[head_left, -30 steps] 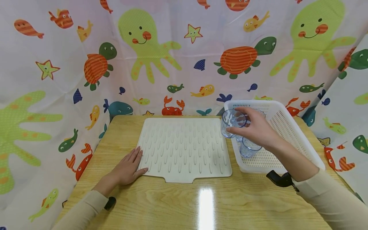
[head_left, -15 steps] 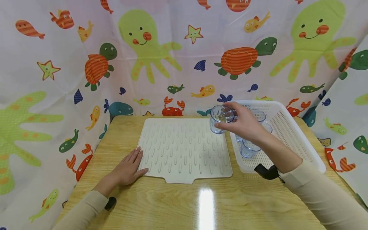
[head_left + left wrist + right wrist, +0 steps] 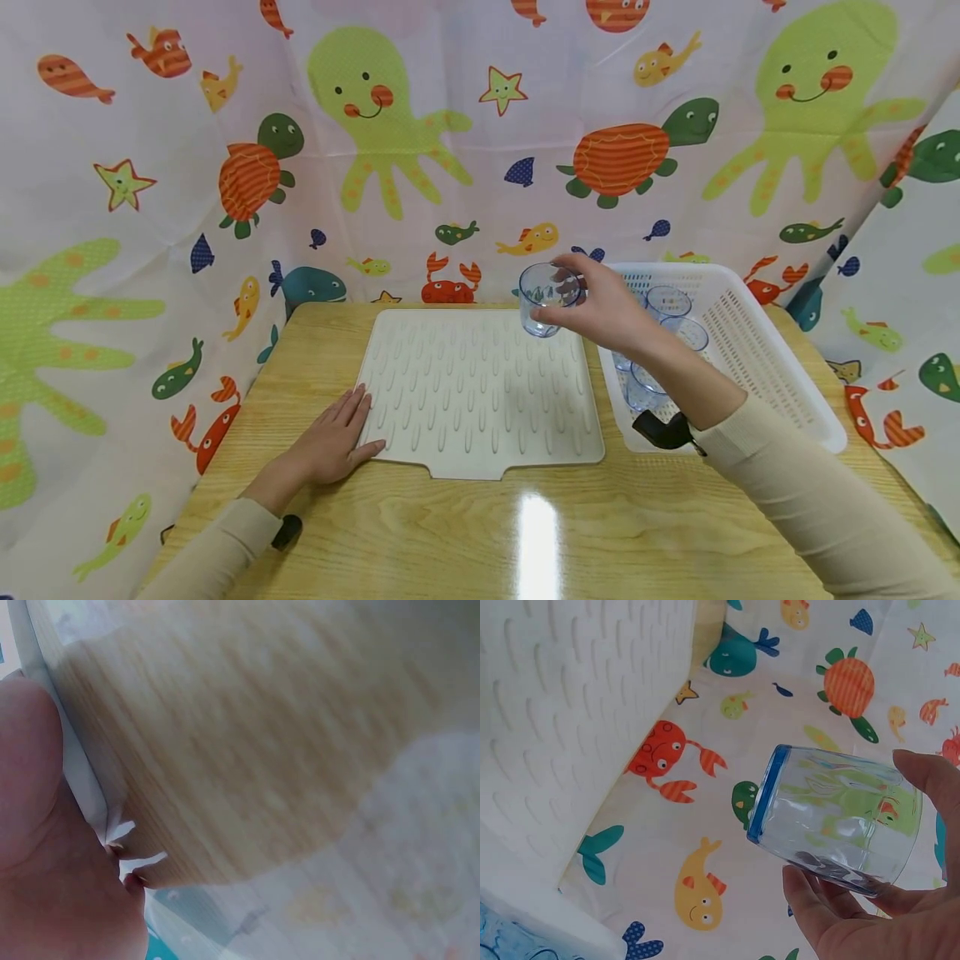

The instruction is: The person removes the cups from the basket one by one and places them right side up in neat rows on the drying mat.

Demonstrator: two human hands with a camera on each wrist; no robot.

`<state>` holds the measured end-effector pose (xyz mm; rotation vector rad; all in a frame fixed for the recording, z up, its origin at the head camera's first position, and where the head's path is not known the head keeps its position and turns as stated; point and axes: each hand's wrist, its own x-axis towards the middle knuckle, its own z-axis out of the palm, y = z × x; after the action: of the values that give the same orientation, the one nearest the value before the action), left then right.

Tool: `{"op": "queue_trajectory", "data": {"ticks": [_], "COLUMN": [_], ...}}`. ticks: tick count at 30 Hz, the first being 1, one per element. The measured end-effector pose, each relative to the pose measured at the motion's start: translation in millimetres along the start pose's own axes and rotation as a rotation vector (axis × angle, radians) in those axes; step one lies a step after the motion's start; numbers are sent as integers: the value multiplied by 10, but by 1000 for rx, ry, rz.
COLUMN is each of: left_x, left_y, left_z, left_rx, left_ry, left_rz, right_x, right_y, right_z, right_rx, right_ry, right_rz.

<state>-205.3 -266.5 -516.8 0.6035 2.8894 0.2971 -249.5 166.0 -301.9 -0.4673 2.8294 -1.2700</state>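
My right hand [image 3: 603, 308] holds a clear, blue-tinted drinking glass [image 3: 534, 310] by its side, thumb on one face and fingers on the other. The glass is over the far right corner of a cream ribbed drying mat [image 3: 480, 392], its blue rim facing up. Seen from the right wrist, the glass [image 3: 832, 817] has a thick blue band at the end away from the thumb. Flat at the mat's left edge rests my left hand [image 3: 333, 437], fingers straight and its thumb at the near left corner. In the left wrist view, part of that hand [image 3: 45, 855] fills the left side.
A white plastic basket [image 3: 787, 350] stands right of the mat, with several similar glasses [image 3: 686, 333] in its left part. Both are on a wooden table [image 3: 420, 542]. A curtain [image 3: 540, 125] printed with sea animals hangs behind and along the sides.
My right hand has carried the glass leftward, from above the basket's left edge to over the mat's far right corner. The left hand has stayed in place.
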Motion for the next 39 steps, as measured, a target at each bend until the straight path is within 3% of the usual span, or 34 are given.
{"op": "queue_trajectory", "data": {"ticks": [9, 25, 39], "left_x": [-5, -14, 2], "left_y": [-14, 3, -15], "left_z": [12, -16, 19], "left_rx": [-1, -4, 3], "left_ry": [-3, -7, 6], "left_rz": [0, 3, 9], "right_x": [194, 587, 826], "right_y": [-72, -219, -162], "right_z": [129, 551, 899], "right_rx": [43, 111, 217], "right_ry": [-14, -4, 2], "right_rz": [-6, -23, -25]}}
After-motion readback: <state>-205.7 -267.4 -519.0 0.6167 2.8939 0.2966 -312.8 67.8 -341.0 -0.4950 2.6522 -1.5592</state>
